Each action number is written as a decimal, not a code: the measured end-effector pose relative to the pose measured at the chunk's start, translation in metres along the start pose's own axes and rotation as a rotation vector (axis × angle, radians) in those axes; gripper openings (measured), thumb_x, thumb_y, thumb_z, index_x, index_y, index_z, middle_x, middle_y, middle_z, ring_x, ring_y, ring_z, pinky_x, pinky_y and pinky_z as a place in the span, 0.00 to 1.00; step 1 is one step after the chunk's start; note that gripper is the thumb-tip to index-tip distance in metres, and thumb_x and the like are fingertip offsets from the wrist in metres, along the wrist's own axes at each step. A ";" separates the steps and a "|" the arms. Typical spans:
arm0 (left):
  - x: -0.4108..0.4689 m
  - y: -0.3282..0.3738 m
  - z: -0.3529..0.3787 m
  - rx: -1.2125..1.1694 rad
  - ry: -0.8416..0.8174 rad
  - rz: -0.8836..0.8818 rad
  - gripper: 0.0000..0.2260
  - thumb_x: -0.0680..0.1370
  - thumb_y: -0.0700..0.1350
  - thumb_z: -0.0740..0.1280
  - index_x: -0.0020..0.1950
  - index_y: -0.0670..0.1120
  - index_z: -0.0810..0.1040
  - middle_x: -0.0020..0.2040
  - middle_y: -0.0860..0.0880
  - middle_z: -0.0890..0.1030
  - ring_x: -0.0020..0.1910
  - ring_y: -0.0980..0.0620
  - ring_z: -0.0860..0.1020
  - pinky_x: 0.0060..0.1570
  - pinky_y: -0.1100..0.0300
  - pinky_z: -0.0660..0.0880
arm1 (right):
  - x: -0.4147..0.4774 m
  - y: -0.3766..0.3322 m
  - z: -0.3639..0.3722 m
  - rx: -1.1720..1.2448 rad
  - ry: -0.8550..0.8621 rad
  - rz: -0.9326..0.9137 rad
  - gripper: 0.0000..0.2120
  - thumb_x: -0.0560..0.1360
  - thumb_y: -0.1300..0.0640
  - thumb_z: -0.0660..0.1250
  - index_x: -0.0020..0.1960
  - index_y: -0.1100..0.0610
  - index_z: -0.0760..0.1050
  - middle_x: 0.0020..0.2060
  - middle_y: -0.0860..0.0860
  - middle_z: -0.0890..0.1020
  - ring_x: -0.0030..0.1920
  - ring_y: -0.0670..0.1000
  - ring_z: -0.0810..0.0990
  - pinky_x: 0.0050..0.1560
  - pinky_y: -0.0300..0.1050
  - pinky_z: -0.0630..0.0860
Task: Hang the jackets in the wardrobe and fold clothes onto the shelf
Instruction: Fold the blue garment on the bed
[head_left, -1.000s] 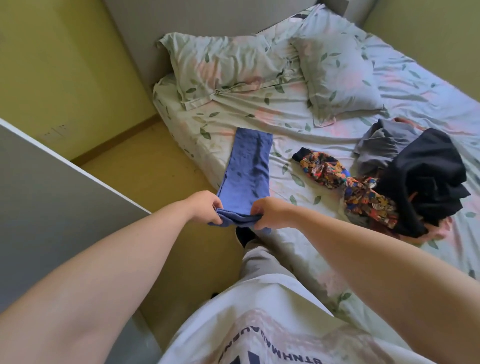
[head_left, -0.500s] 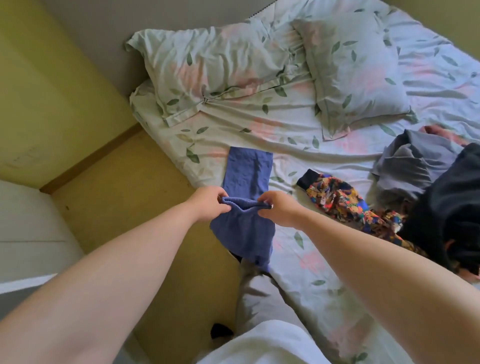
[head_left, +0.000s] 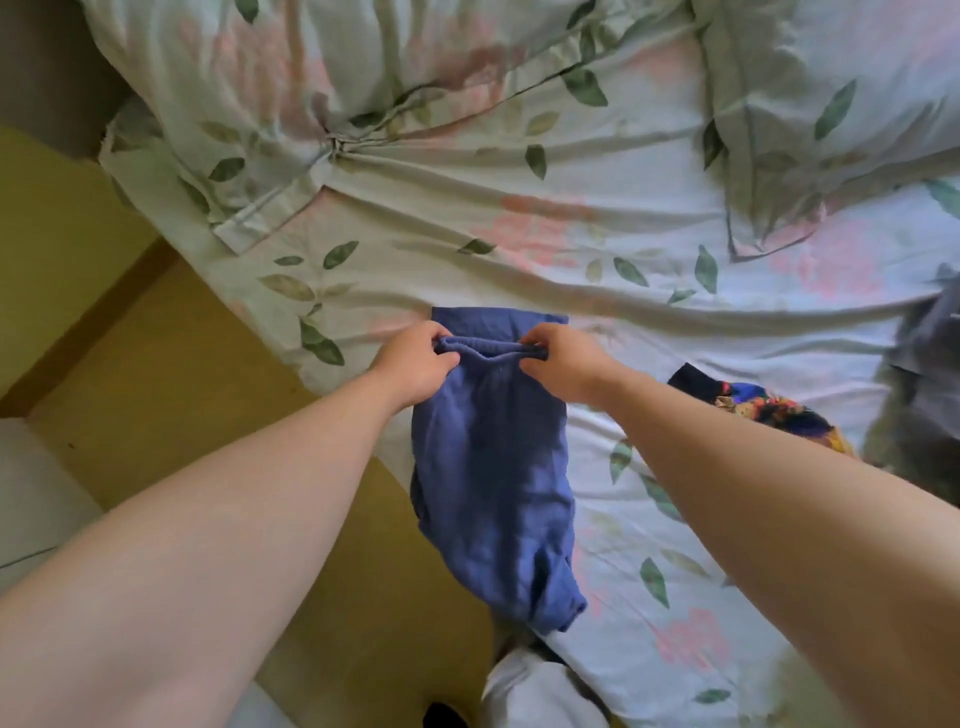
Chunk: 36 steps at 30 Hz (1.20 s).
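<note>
A blue garment (head_left: 493, 467) lies in a long strip across the near edge of the bed (head_left: 571, 260), its lower end drooping over the side. My left hand (head_left: 415, 361) pinches the left corner of its folded-over end. My right hand (head_left: 563, 361) pinches the right corner, and the doubled edge stretches between them just short of the garment's far end. A colourful patterned garment (head_left: 769, 410) lies to the right on the sheet, partly behind my right forearm.
Two leaf-print pillows (head_left: 311, 78) (head_left: 831, 93) lie at the head of the bed. Dark and grey clothes (head_left: 924, 374) are heaped at the right edge of view. Yellow floor (head_left: 171, 395) runs along the bed's left side. My white-clad leg (head_left: 535, 691) stands below.
Both hands have carried the garment's near end away from me, up over the rest of the strip toward its far end. The camera has tilted down and closer to the bed.
</note>
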<state>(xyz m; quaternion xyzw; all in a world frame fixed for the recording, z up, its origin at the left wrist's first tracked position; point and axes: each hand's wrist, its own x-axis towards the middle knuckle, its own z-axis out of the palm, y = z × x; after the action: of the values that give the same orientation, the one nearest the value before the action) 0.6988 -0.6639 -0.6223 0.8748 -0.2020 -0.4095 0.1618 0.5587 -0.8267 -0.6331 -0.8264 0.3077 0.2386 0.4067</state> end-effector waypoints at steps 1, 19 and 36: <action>0.012 0.000 0.001 0.012 0.003 0.009 0.07 0.79 0.44 0.68 0.56 0.46 0.80 0.47 0.50 0.80 0.48 0.48 0.78 0.45 0.60 0.68 | 0.012 0.003 0.000 0.004 0.002 0.006 0.10 0.79 0.57 0.65 0.58 0.58 0.79 0.53 0.56 0.83 0.53 0.59 0.80 0.52 0.50 0.76; 0.100 0.011 0.021 0.687 0.031 0.280 0.19 0.69 0.47 0.70 0.59 0.51 0.76 0.59 0.46 0.77 0.61 0.40 0.73 0.56 0.48 0.70 | 0.093 0.019 0.004 -0.228 0.030 0.047 0.24 0.69 0.53 0.67 0.64 0.53 0.69 0.64 0.57 0.70 0.60 0.63 0.73 0.58 0.56 0.76; 0.091 0.070 -0.024 0.714 -0.516 0.195 0.14 0.69 0.47 0.78 0.50 0.47 0.77 0.45 0.49 0.79 0.46 0.45 0.77 0.42 0.57 0.72 | 0.082 -0.018 -0.060 -0.401 -0.451 0.098 0.19 0.66 0.49 0.78 0.51 0.59 0.80 0.45 0.56 0.83 0.41 0.59 0.83 0.33 0.44 0.77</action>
<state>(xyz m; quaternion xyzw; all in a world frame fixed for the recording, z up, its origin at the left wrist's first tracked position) 0.7552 -0.7657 -0.6349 0.7221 -0.4460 -0.5015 -0.1680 0.6374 -0.8933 -0.6429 -0.8006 0.1956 0.4915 0.2814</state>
